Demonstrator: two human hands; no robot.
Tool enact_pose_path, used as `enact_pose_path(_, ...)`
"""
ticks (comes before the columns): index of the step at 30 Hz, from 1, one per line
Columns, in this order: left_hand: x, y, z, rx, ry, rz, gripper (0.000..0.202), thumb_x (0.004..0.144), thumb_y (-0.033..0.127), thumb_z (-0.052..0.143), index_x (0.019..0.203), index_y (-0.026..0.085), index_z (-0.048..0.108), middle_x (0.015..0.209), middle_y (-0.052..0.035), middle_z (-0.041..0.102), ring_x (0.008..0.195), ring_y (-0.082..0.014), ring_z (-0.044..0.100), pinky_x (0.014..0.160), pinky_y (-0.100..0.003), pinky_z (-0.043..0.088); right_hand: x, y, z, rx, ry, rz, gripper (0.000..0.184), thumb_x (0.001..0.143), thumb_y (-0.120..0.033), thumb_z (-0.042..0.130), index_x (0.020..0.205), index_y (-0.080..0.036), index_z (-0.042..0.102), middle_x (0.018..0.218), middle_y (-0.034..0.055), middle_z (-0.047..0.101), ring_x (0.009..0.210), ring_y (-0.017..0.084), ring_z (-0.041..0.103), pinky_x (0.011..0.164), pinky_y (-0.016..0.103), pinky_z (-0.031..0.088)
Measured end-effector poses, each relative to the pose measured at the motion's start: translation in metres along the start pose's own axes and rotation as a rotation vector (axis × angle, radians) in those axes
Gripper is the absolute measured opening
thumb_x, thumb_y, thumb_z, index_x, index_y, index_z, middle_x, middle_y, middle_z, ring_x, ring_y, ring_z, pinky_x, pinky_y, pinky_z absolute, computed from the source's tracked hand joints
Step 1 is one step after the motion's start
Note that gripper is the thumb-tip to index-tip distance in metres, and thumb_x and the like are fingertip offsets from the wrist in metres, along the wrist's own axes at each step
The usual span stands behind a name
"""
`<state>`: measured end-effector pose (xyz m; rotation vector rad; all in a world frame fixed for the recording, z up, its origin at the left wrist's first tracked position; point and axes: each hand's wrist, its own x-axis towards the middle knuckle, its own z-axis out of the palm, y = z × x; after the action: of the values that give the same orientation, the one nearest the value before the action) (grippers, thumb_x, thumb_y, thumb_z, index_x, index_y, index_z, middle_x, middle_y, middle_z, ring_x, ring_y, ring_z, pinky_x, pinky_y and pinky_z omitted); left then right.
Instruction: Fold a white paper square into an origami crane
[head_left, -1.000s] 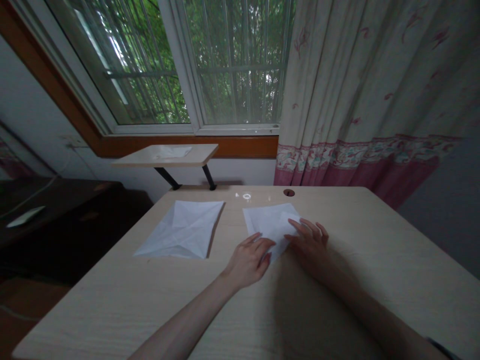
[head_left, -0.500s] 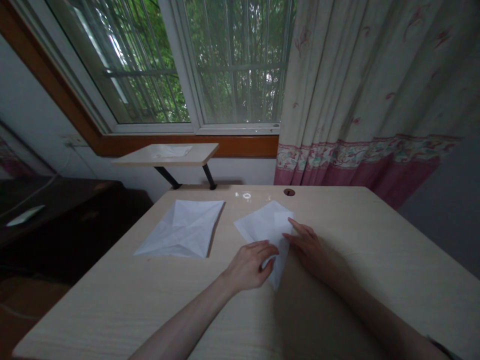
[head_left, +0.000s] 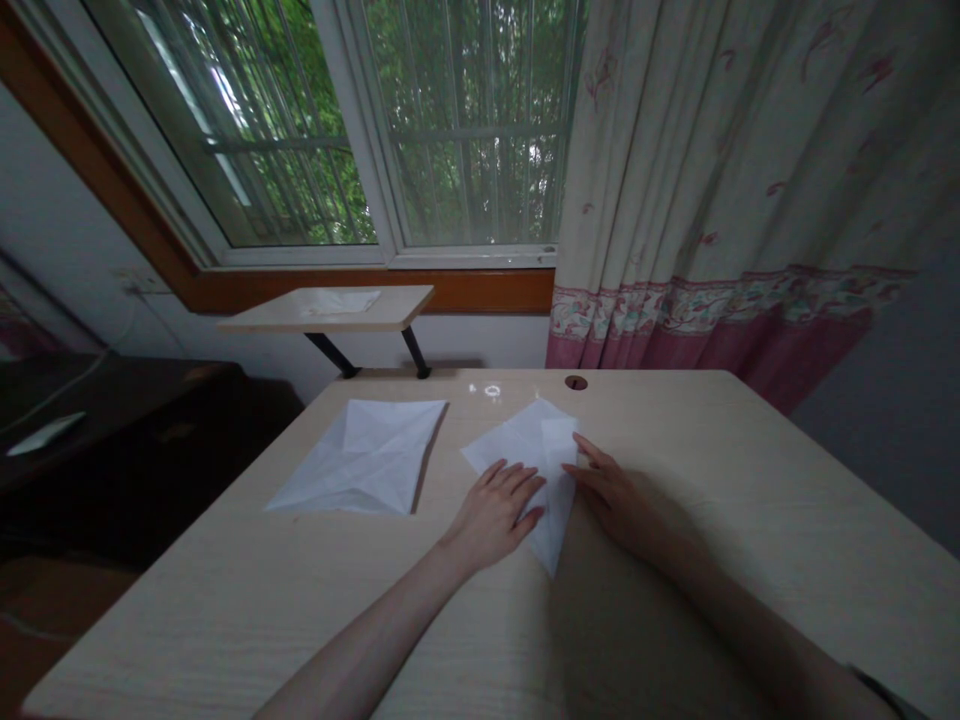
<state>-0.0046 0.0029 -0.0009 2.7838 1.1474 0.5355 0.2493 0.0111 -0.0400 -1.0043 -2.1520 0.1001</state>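
A white folded sheet of paper (head_left: 530, 445) lies on the light wooden desk (head_left: 675, 600), turned so one corner points toward me. My left hand (head_left: 495, 510) lies flat on its left part, fingers stretched out and slightly apart. My right hand (head_left: 611, 490) rests along the sheet's right edge, fingers extended and touching the paper. A second white sheet (head_left: 360, 468), creased with several fold lines, lies flat to the left, away from both hands.
A round cable hole (head_left: 576, 382) sits near the desk's far edge. A small raised shelf (head_left: 330, 308) stands behind the desk under the window. A flowered curtain (head_left: 720, 200) hangs at the right. A dark cabinet (head_left: 112, 430) stands to the left.
The sheet under my hands has turned anticlockwise, its near corner now pointing toward me. My left hand has flattened from a curled grip to spread fingers. My right hand slid slightly left.
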Motion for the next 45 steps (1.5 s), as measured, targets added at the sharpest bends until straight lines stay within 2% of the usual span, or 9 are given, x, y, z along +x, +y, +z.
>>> enact_pose_path(5,0.001,0.001,-0.002,0.041,-0.022,0.022,0.038,0.102,0.041,0.044,0.135,0.026,0.054,0.143,-0.0034,0.056,0.126,-0.0234,0.055,0.111,-0.046,0.036,-0.002,0.004,0.002,0.046,-0.038,0.013,0.042,0.097,-0.012,0.04,0.133,-0.024,0.058,0.159,0.0094,0.032,0.144,0.023,0.035,0.112,0.047,0.042)
enact_pose_path(10,0.001,0.003,-0.006,0.083,-0.03,0.036,0.04,0.102,0.045,0.042,0.138,0.031,0.053,0.144,-0.0022,0.055,0.122,-0.0242,0.055,0.109,-0.047,0.035,-0.002,0.004,0.002,0.053,-0.054,0.024,0.042,0.097,-0.012,0.039,0.133,-0.024,0.058,0.159,0.0098,0.032,0.145,0.022,0.033,0.113,0.047,0.04)
enact_pose_path(21,0.001,0.001,-0.003,0.121,-0.044,0.083,0.039,0.101,0.049,0.043,0.134,0.034,0.057,0.142,-0.0028,0.055,0.119,-0.0261,0.052,0.104,-0.046,0.038,-0.003,0.003,0.0,0.054,-0.065,0.065,0.042,0.095,-0.012,0.042,0.13,-0.026,0.059,0.154,0.0106,0.04,0.141,0.023,0.039,0.111,0.049,0.042)
enact_pose_path(30,0.0,0.0,-0.002,0.086,-0.046,0.093,0.038,0.102,0.047,0.042,0.133,0.033,0.058,0.142,-0.0037,0.055,0.125,-0.0249,0.052,0.108,-0.047,0.035,-0.001,0.001,-0.007,-0.042,-0.005,0.064,0.042,0.094,-0.011,0.043,0.129,-0.028,0.059,0.137,0.0097,0.057,0.126,0.022,0.054,0.103,0.048,0.05)
enact_pose_path(34,0.0,0.0,-0.002,0.08,-0.038,0.099,0.037,0.102,0.047,0.041,0.132,0.033,0.058,0.143,-0.0033,0.055,0.128,-0.0236,0.05,0.114,-0.05,0.028,0.001,-0.001,-0.008,-0.082,0.011,0.111,0.037,0.091,-0.009,0.045,0.12,-0.025,0.062,0.121,0.0094,0.064,0.114,0.023,0.06,0.099,0.046,0.051)
enact_pose_path(40,0.0,-0.001,-0.001,0.075,-0.046,0.091,0.039,0.102,0.048,0.039,0.133,0.034,0.058,0.144,-0.0037,0.054,0.128,-0.0241,0.051,0.116,-0.055,0.023,0.006,-0.005,-0.011,-0.139,-0.059,0.279,0.012,0.089,-0.013,0.052,0.092,-0.022,0.061,0.094,0.0061,0.065,0.09,0.022,0.062,0.083,0.039,0.052)
enact_pose_path(45,-0.001,0.001,-0.003,0.054,-0.076,0.072,0.039,0.102,0.048,0.04,0.134,0.034,0.057,0.145,-0.0057,0.053,0.13,-0.0259,0.049,0.115,-0.06,0.022,0.007,-0.008,-0.013,-0.21,-0.152,0.31,0.01,0.09,-0.018,0.054,0.082,-0.021,0.058,0.087,0.0056,0.064,0.083,0.022,0.06,0.078,0.036,0.048)
